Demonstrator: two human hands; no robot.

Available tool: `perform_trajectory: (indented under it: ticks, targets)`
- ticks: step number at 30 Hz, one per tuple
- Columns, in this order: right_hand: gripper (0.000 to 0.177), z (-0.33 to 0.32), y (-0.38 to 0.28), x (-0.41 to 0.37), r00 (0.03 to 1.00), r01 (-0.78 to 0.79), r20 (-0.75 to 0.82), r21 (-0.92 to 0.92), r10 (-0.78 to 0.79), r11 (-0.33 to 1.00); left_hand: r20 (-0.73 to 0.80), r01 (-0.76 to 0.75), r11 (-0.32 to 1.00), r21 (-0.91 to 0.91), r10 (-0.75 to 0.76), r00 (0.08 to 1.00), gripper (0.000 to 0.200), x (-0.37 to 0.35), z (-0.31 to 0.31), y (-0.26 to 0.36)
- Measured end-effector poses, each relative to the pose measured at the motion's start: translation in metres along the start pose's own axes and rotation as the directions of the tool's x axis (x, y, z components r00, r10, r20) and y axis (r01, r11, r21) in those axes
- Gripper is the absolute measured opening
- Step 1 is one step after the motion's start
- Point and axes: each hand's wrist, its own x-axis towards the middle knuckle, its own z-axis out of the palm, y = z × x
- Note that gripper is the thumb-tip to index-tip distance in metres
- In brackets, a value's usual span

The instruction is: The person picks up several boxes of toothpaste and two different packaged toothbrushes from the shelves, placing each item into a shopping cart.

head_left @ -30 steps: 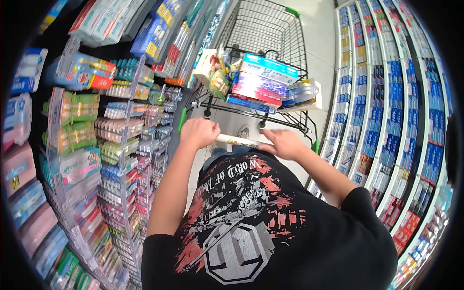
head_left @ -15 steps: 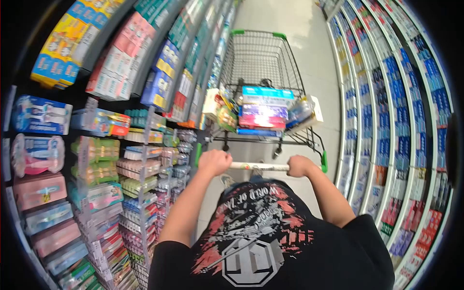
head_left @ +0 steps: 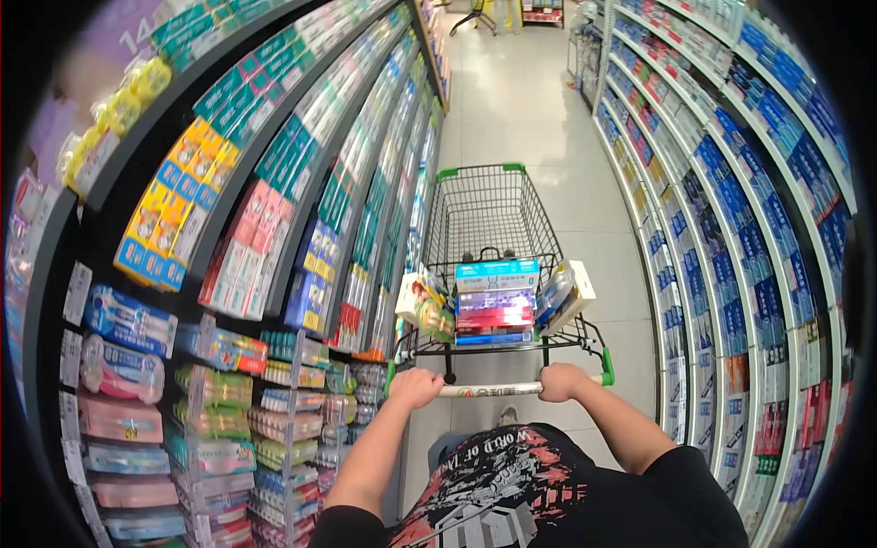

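Note:
My left hand (head_left: 417, 388) is wrapped round the left end of the shopping cart's white handle (head_left: 489, 391). Around the handle's right end my right hand (head_left: 561, 382) is closed. The wire shopping cart (head_left: 489, 215) with green corners stands in front of me. At its near end sits a stack of boxes (head_left: 494, 306), blue on top and purple-red below. A yellow-green package (head_left: 429, 308) leans to the left of the stack. On the right are a clear-and-blue package (head_left: 554, 294) and a pale box (head_left: 579, 290).
Shelves of boxed goods (head_left: 315, 183) rise close on the left, with hanging toothbrush packs (head_left: 132, 321) nearer me. Another shelf (head_left: 731, 228) of blue and red boxes lines the right. The tiled aisle floor (head_left: 521, 100) runs ahead between them.
The view has tipped up, so the cart and hands appear lower and more of the aisle ahead shows. Both hands keep their grip on the handle.

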Motion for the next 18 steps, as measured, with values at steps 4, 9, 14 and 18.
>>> perform_trajectory:
  ticks: [4,9,14,18]
  targets:
    - [0.035,-0.017,0.009,0.0,0.999,0.01,-0.039,0.012,-0.009,1.0,0.045,0.013,1.0,-0.008,-0.012,0.999,0.052,0.018,-0.014,0.007]
    - [0.032,-0.022,0.026,0.018,0.992,0.034,-0.123,0.005,-0.033,0.999,0.064,-0.016,0.999,0.028,0.014,0.998,0.05,0.046,-0.027,0.009]
    - [0.031,-0.048,0.033,0.019,0.986,0.0,-0.164,0.038,0.006,0.999,0.022,-0.019,0.999,0.029,0.018,1.0,0.049,0.081,-0.034,0.009]
    - [0.031,-0.067,0.039,0.028,0.984,-0.025,-0.176,0.04,0.031,0.999,0.053,-0.023,1.0,0.02,0.022,0.998,0.049,0.103,-0.051,0.013]
